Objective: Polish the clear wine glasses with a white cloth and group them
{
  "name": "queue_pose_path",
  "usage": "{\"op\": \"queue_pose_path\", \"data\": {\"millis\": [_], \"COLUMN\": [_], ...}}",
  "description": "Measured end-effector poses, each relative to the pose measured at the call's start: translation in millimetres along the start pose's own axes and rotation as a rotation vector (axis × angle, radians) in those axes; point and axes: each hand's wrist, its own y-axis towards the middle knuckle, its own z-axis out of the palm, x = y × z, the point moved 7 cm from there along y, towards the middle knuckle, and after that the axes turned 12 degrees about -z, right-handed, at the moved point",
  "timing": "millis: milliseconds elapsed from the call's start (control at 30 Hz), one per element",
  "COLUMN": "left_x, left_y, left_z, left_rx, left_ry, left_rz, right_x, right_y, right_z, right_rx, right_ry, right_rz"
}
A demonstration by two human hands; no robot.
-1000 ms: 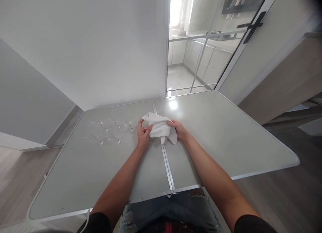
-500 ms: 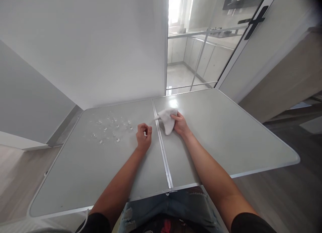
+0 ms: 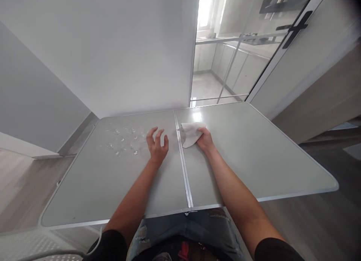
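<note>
My right hand (image 3: 205,140) grips a small white cloth, bag-like in shape, (image 3: 192,134) by its right side, just right of the table's metal seam. The cloth's left side gapes, and a thin pointed bit sticks out there. Left of the seam, my left hand (image 3: 158,145) hovers over the table with its fingers spread and curved; I see nothing in it. Beyond it to the left lie several small clear, shiny pieces (image 3: 135,152), scattered in a loose group. Whether they are glass or another clear material I cannot tell.
The pale grey folding table (image 3: 248,152) has a metal rim and a metal seam (image 3: 184,170) across its middle. A white wall (image 3: 141,65) stands behind it. A glass door (image 3: 239,50) with a black handle (image 3: 296,29) is at the back right.
My left hand has gone from closed, beside the cloth, to open with spread fingers, and sits slightly further left. The cloth in my right hand has flattened and turned a little.
</note>
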Motion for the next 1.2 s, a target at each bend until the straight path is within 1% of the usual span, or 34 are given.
{"op": "queue_pose_path", "data": {"millis": [67,133,233,400,533,567,633,700,767,833,900,1000,1067,1100,1200], "left_x": [4.2,10.7,21.9,46.9,68.2,69.7,65.4,51.3,32.0,15.2,6.1,2.9,3.0,2.8,0.7], "left_y": [8.6,15.7,20.3,15.7,12.9,12.6,11.3,7.1,-1.0,-10.2,-15.7,-17.4,-18.0,-18.7,-21.4], "left_z": [-5.8,-10.6,-13.5,-6.2,1.5,3.4,8.9,18.0,30.6,42.4,49.3,51.8,51.6,51.5,51.4], "left_rx": [-0.041,-0.075,-0.095,-0.064,-0.04,-0.035,-0.001,0.08,0.198,0.309,0.377,0.402,0.402,0.405,0.432], "left_ry": [0.049,0.1,0.149,0.143,0.041,-0.004,-0.072,-0.065,0.008,0.082,0.129,0.17,0.176,0.169,0.141], "left_rz": [-0.035,-0.101,-0.206,-0.35,-0.448,-0.443,-0.38,-0.251,-0.09,0.045,0.104,0.117,0.12,0.123,0.144], "right_x": [-2.1,-3.2,-3.9,-4.1,-4.8,-4.0,1.3,10.5,18.0,20.4,20.1,23.7,25.0,23.7,15.5], "right_y": [-0.3,-0.4,0.1,1.9,5.2,5.6,4.0,-2.6,-13.5,-25.6,-35.7,-46.3,-50.5,-52.0,-56.7], "right_z": [0.2,0.4,0.4,0.2,-2.2,-3.4,-4.8,-0.9,10.9,25.3,37.8,52.4,59.2,62.0,70.4], "right_rx": [0.013,0.019,0.021,0.006,-0.033,-0.049,-0.074,-0.058,0.036,0.167,0.291,0.42,0.483,0.518,0.639], "right_ry": [0.02,0.056,0.094,0.125,0.083,0.041,-0.1,-0.308,-0.538,-0.734,-0.861,-0.946,-0.932,-0.912,-0.852], "right_rz": [0.005,0.004,0.002,-0.018,-0.073,-0.101,-0.191,-0.315,-0.425,-0.491,-0.528,-0.618,-0.62,-0.585,-0.417]}}
